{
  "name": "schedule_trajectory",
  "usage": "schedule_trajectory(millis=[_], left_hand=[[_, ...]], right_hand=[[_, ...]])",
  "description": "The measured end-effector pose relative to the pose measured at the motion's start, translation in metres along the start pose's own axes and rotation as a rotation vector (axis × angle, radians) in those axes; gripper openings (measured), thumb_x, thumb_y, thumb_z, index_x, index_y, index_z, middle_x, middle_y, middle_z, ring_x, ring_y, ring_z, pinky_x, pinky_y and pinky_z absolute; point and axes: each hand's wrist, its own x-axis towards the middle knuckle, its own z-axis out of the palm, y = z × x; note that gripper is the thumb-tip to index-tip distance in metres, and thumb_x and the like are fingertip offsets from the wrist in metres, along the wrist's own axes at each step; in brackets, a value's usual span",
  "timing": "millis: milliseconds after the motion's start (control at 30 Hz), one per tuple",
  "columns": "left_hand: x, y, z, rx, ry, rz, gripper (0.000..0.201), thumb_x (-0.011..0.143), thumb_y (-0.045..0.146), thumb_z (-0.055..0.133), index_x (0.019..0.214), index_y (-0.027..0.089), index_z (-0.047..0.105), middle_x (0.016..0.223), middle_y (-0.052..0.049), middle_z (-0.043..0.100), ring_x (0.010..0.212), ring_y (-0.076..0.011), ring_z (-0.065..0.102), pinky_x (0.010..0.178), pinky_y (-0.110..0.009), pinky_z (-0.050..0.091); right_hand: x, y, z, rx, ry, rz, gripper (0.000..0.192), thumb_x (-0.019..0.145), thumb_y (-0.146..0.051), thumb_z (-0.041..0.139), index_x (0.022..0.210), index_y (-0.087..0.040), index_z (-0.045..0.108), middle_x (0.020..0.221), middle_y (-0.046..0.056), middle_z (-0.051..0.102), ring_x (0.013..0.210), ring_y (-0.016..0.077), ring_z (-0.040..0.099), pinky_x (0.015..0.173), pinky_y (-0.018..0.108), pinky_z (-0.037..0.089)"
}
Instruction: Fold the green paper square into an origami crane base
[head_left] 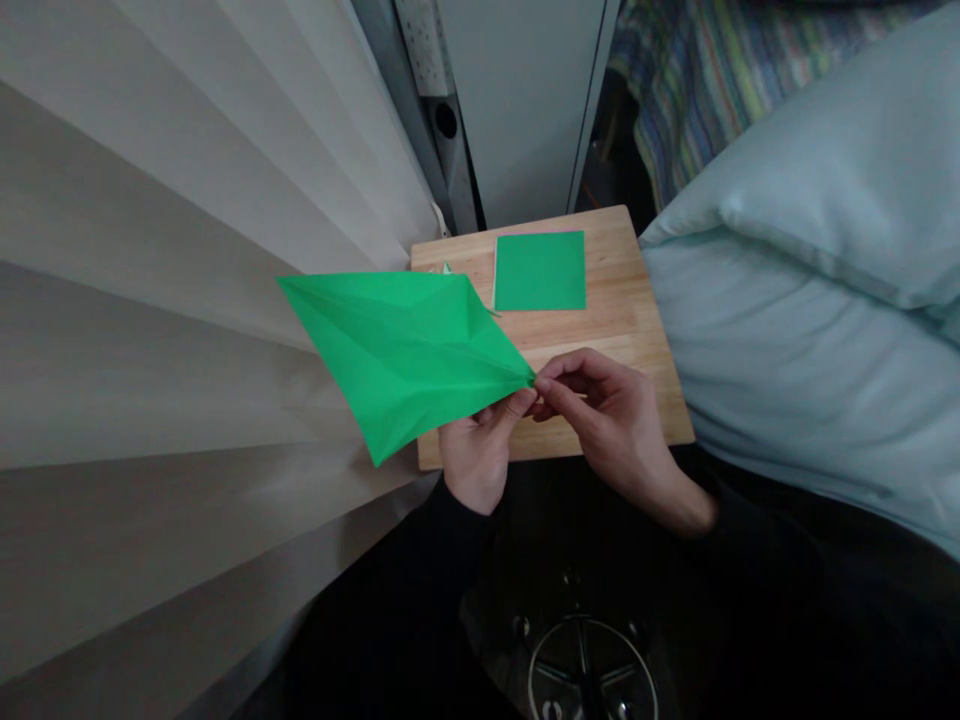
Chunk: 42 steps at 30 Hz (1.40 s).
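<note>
Green folded origami paper (pixel 405 350) is held up over the near left corner of the small wooden counter (pixel 630 330), its creased tip pinched between the left hand (pixel 480 450) and the right hand (pixel 607 410). Farther back on the counter lies a flat square green sheet (pixel 540 271), beside a pale blue pillow (pixel 817 290).

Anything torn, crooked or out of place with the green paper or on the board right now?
Nothing stands out. The folded green paper looks untorn, pinched at one corner by the left hand and right hand. The green square sheet lies flat on the wooden board.
</note>
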Motion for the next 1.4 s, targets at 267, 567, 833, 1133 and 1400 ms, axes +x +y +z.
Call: schedule_trajectory(millis=[267, 567, 833, 1133, 1400], left_hand=[[0.000, 0.007, 0.005, -0.096, 0.045, 0.009, 0.039, 0.061, 0.046, 0.097, 0.075, 0.019, 0.073, 0.074, 0.001, 0.075, 0.058, -0.0132, 0.068, 0.055, -0.027, 0.058], [-0.004, 0.013, 0.009, -0.172, 0.016, -0.008, 0.027, 0.065, 0.035, 0.097, 0.076, 0.022, 0.076, 0.076, 0.001, 0.078, 0.061, -0.0128, 0.067, 0.055, -0.025, 0.057], [-0.004, 0.011, 0.009, -0.151, 0.036, -0.014, 0.029, 0.063, 0.036, 0.098, 0.072, 0.021, 0.076, 0.068, 0.003, 0.074, 0.056, -0.0095, 0.064, 0.058, -0.022, 0.054], [-0.001, 0.006, 0.007, -0.096, 0.064, 0.019, 0.031, 0.061, 0.038, 0.098, 0.070, 0.018, 0.075, 0.065, 0.002, 0.073, 0.055, -0.0093, 0.064, 0.056, -0.020, 0.054], [-0.001, 0.003, 0.005, -0.114, 0.021, 0.029, 0.027, 0.066, 0.035, 0.096, 0.072, 0.018, 0.075, 0.067, 0.002, 0.072, 0.059, -0.0096, 0.064, 0.063, -0.022, 0.055]], right_hand=[[-0.003, -0.002, 0.003, 0.023, -0.006, 0.012, 0.033, 0.080, -0.050, 0.085, 0.085, -0.021, 0.070, 0.080, 0.001, 0.072, 0.065, 0.0149, 0.069, 0.065, 0.033, 0.062], [-0.004, 0.000, 0.003, 0.070, 0.010, 0.013, 0.033, 0.074, -0.045, 0.091, 0.087, -0.022, 0.070, 0.083, 0.000, 0.072, 0.070, 0.0166, 0.070, 0.070, 0.036, 0.065], [-0.006, 0.001, 0.001, -0.076, 0.039, -0.113, 0.023, 0.083, -0.041, 0.085, 0.086, -0.023, 0.072, 0.081, 0.000, 0.072, 0.068, 0.0148, 0.069, 0.065, 0.031, 0.061], [-0.002, 0.004, -0.001, -0.004, 0.049, -0.101, 0.022, 0.077, -0.032, 0.090, 0.084, -0.020, 0.073, 0.075, -0.001, 0.073, 0.063, 0.0138, 0.071, 0.060, 0.027, 0.059], [0.001, 0.003, -0.001, 0.118, 0.042, -0.043, 0.022, 0.076, -0.031, 0.091, 0.079, -0.019, 0.073, 0.074, -0.001, 0.074, 0.063, 0.0136, 0.072, 0.063, 0.028, 0.062]])
